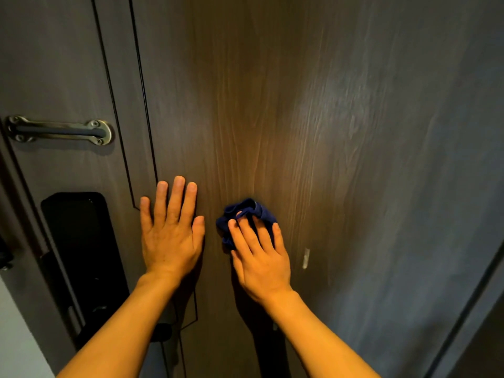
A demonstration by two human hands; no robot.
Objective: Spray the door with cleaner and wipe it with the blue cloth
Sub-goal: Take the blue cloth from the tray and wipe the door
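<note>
A dark brown wood-grain door (286, 105) fills the view. My left hand (170, 230) lies flat against it, fingers straight and slightly apart, holding nothing. Just to its right, my right hand (259, 255) presses a bunched blue cloth (246, 214) onto the door; the cloth shows above and left of my fingers, the rest is hidden under the palm. No spray bottle is in view.
A black electronic lock panel (81, 255) sits at the lower left of the door. Above it is a bronze slide-bolt latch (58, 130). A small pale mark (306, 258) shows right of my right hand. The door's right edge (463, 309) runs down at lower right.
</note>
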